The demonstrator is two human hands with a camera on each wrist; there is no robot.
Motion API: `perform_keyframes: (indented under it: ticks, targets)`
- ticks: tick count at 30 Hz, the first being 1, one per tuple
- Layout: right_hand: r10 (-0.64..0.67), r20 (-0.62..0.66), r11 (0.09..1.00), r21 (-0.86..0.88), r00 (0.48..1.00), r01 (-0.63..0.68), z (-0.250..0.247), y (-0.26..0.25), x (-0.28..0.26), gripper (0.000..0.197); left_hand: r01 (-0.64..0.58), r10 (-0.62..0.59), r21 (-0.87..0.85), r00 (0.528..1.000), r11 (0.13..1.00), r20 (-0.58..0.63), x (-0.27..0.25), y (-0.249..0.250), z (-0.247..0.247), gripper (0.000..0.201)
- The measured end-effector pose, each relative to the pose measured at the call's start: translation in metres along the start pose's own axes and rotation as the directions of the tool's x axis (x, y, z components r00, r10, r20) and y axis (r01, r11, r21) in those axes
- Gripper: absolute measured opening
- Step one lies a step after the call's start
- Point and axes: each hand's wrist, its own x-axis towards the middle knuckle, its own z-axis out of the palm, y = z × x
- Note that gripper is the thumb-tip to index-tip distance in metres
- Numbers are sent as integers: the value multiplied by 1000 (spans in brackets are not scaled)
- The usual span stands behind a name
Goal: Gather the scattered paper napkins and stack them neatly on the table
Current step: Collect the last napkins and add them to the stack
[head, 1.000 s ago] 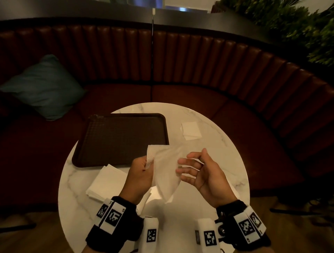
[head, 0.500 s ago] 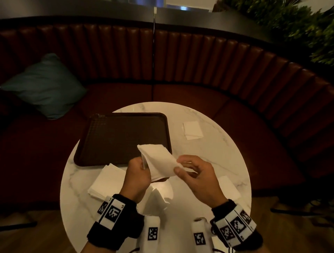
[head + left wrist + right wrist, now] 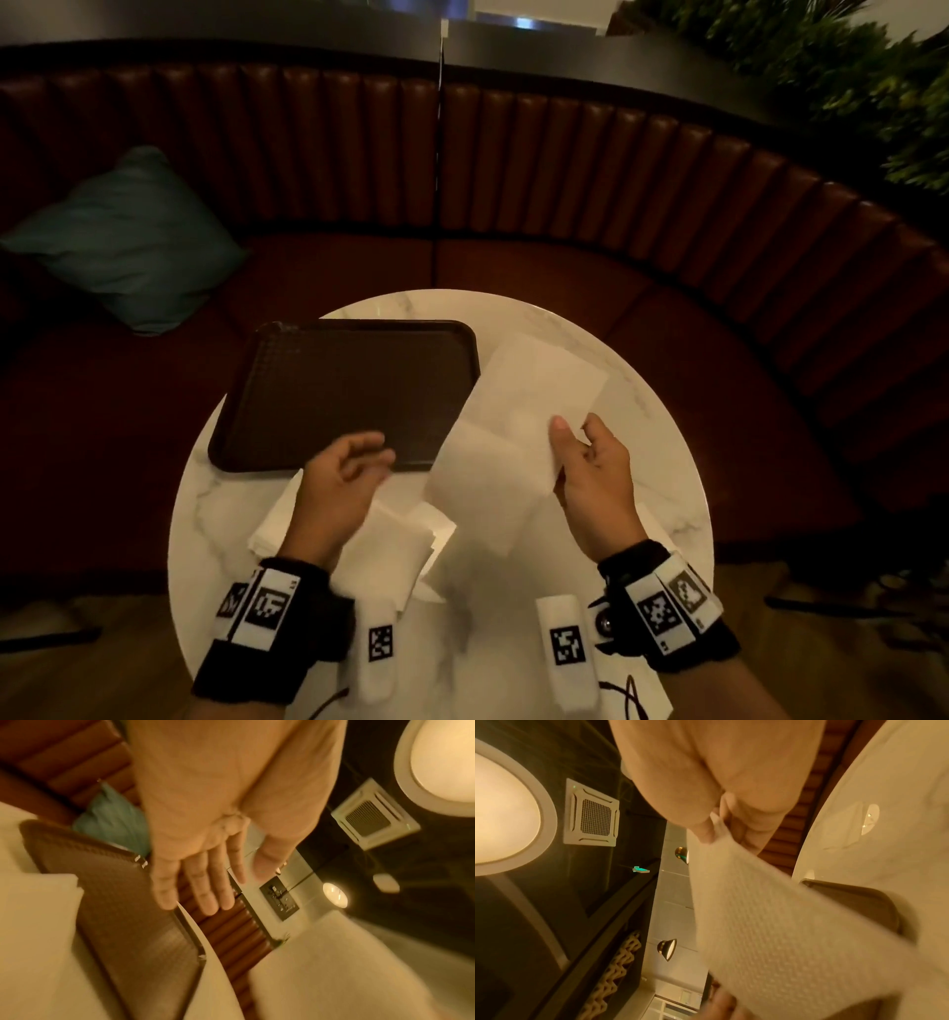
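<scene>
My right hand [image 3: 571,430] pinches one edge of a large unfolded white napkin [image 3: 506,442] between thumb and fingers, and the sheet hangs above the table's middle and the tray's right edge. In the right wrist view the same pinch [image 3: 716,833] shows, with the embossed napkin [image 3: 782,933] spreading downward. My left hand [image 3: 367,455] hovers empty over the tray's near edge, fingers relaxed; in the left wrist view its fingers [image 3: 203,892] are straight. A loose pile of white napkins [image 3: 395,545] lies on the table below my left wrist.
A dark brown tray [image 3: 339,390] sits empty on the left half of the round marble table [image 3: 662,462]. A curved red leather bench [image 3: 565,169] wraps round the far side, with a teal cushion [image 3: 128,241] at the left. Plants stand at the upper right.
My left hand has let go of the napkin and moved left. The napkin has opened out from a folded bundle and now hangs from my right hand alone, further right.
</scene>
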Motion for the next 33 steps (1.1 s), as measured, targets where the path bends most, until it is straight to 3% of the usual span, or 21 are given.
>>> perform_keyframes:
  ticks: [1, 4, 6, 10, 13, 15, 18, 20, 22, 25, 28, 30, 33]
  targets:
    - [19, 49, 999, -28, 999, -18, 1, 1, 1, 18, -9, 11, -73, 1000, 997, 22, 1, 8, 2, 26]
    - [113, 223, 990, -107, 968, -91, 9, 9, 5, 22, 59, -16, -146, 960, 988, 279, -4, 22, 18, 45]
    - [158, 302, 979, -171, 940, -109, 19, 17, 6, 26, 31, 2, -107, 955, 994, 295, -7, 18, 25, 39]
    - [282, 352, 938, -299, 893, -178, 37, 40, 1, 33, 45, -48, -121, 999, 992, -18, -6, -10, 12, 12]
    - [383, 376, 893, -385, 844, -234, 45, 65, -3, 28, 148, -213, -269, 950, 952, -230, -5, -36, -8, 17]
    - [417, 362, 868, -432, 834, -246, 52, 82, -2, 24, 176, -302, -414, 916, 893, -264, -8, -51, -23, 26]
    - [331, 345, 845, -522, 879, -114, 65, 100, 4, 16, 213, -380, -505, 890, 836, -253, -11, -67, -48, 33]
    - [303, 383, 793, -610, 872, -8, 73, 106, 10, 22, 244, -380, -426, 885, 871, -270, -7, -73, -69, 33]
    - [360, 463, 697, -711, 810, 97, 79, 109, 16, 28, 262, -304, -170, 903, 950, -305, 6, -75, -89, 34]
    - [456, 500, 675, -733, 736, 79, 83, 117, 27, 31, 248, -200, 229, 956, 941, -212, 33, -79, -106, 40]
    - [460, 407, 707, -706, 789, -49, 78, 131, 34, 38, 271, -203, 363, 955, 891, -215, 60, -93, -114, 36]
    - [462, 333, 673, -735, 822, -80, 74, 142, 32, 34, 267, -177, 407, 953, 873, -246, 72, -103, -115, 29]
    - [494, 254, 636, -758, 831, -146, 71, 159, 25, 28, 260, -142, 457, 950, 850, -277, 82, -109, -112, 23]
